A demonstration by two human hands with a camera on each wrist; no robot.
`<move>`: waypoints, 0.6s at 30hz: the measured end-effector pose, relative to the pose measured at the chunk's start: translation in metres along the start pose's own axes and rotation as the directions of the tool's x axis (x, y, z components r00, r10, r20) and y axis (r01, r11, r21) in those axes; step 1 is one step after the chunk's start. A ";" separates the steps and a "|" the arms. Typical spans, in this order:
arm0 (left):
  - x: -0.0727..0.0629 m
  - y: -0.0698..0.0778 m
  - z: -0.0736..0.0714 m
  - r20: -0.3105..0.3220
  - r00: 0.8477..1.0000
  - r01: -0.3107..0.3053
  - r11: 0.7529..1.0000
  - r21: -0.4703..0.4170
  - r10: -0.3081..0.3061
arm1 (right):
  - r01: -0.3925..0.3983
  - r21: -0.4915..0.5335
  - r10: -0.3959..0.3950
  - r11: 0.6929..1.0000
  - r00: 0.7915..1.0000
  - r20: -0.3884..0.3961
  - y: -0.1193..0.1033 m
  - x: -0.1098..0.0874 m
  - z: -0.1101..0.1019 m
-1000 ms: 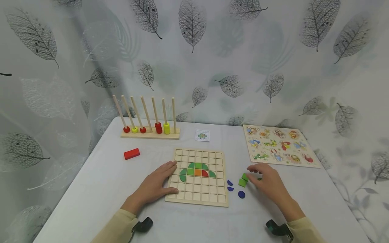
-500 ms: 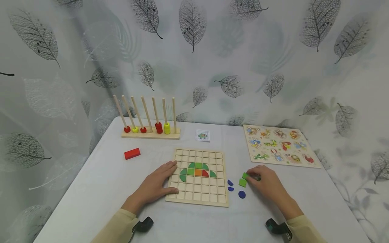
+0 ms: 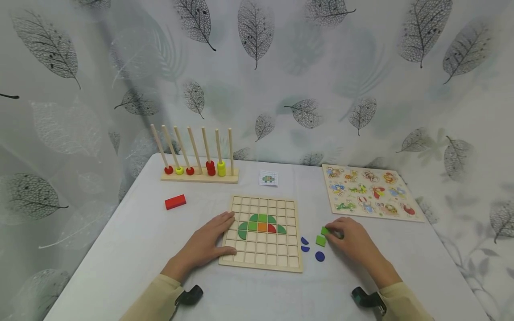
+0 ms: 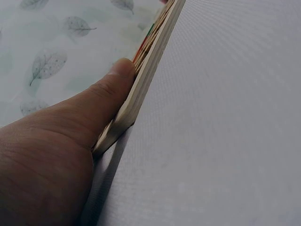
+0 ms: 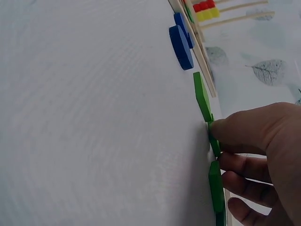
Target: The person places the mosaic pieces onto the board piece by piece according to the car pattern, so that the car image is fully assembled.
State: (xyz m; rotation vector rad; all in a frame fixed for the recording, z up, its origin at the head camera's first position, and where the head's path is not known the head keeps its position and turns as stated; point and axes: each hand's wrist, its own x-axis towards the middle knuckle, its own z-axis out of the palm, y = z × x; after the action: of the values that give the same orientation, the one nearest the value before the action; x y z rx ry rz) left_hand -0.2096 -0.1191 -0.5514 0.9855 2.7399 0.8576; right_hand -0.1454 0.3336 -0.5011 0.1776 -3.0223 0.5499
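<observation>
A square wooden grid board (image 3: pixel 261 259) lies mid-table, with green, orange and red pieces forming a shape in its upper cells. My left hand (image 3: pixel 202 243) rests on the board's left side, fingers extended and thumb on its frame, as the left wrist view shows too. To the right of the board, my right hand (image 3: pixel 353 238) pinches a green square tile (image 3: pixel 324 231) on the table. A second green square (image 3: pixel 320 241) lies just in front of it. In the right wrist view, another green piece (image 5: pixel 216 186) sits beneath the curled fingers.
Two blue half-circles (image 3: pixel 305 249) and a blue disc (image 3: pixel 319 256) lie right of the board. Behind are a peg stand (image 3: pixel 201 176) with rings, a small picture card (image 3: pixel 268 178) and an insect puzzle (image 3: pixel 369 191). A red block (image 3: pixel 175 202) lies left.
My right hand's fingertips have closed in on the farther green square, and since half a second ago the hand has stayed nearly still. My left hand has not moved on the board.
</observation>
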 end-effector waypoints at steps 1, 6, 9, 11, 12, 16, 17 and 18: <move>0.000 0.000 0.000 0.001 1.000 0.000 1.000 0.000 0.000 | 0.005 -0.008 -0.005 1.000 1.000 0.004 0.000 0.000 0.000; 0.001 0.000 0.000 0.007 1.000 0.004 1.000 -0.001 -0.004 | 0.010 -0.019 -0.010 1.000 1.000 0.000 -0.001 0.001 0.001; 0.001 0.000 0.001 0.005 1.000 0.004 1.000 -0.003 -0.004 | 0.004 -0.007 -0.004 1.000 1.000 -0.023 0.000 0.000 0.002; 0.001 0.000 0.001 0.003 1.000 0.001 1.000 -0.002 -0.001 | 0.006 0.002 -0.006 1.000 0.999 -0.042 0.000 0.000 0.002; 0.001 0.000 0.001 0.001 1.000 0.000 1.000 -0.003 0.000 | 0.008 0.006 -0.007 1.000 0.999 -0.050 -0.001 -0.001 0.002; 0.001 0.000 0.001 0.000 1.000 0.002 1.000 -0.002 -0.002 | 0.032 0.018 -0.030 0.999 0.996 -0.085 -0.004 -0.001 -0.002; 0.001 0.000 0.001 0.001 1.000 0.004 1.000 -0.002 -0.004 | 0.043 0.022 -0.040 0.999 0.995 -0.095 -0.006 -0.001 -0.003; 0.001 0.000 0.000 0.003 1.000 0.006 1.000 -0.002 -0.006 | 0.054 0.024 -0.051 0.998 0.993 -0.105 -0.007 0.000 -0.004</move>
State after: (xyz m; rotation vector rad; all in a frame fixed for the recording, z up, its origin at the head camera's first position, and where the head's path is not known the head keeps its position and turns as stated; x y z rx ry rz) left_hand -0.2104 -0.1185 -0.5518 0.9764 2.7378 0.8573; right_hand -0.1442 0.3283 -0.4947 0.2218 -2.9011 0.5771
